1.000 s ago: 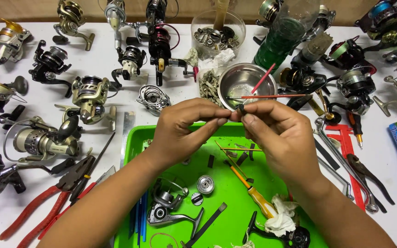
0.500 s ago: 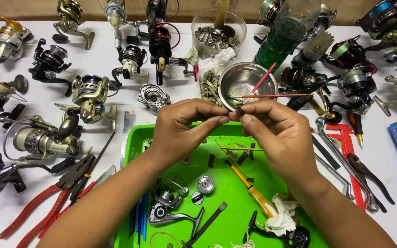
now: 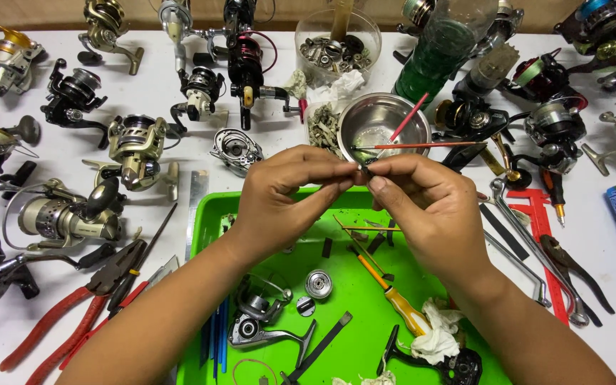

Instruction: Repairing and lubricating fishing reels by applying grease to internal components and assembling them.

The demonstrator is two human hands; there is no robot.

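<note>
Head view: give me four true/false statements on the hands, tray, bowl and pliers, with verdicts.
1. Both hands, left hand and right hand, pinch a small part together above the green tray. True.
2. The steel bowl sits inside the tray. False: it stands on the white table behind the tray.
3. The red-handled pliers lie left of the tray. True.
4. The yellow-handled screwdriver is in the right hand. False: it lies in the tray.
</note>
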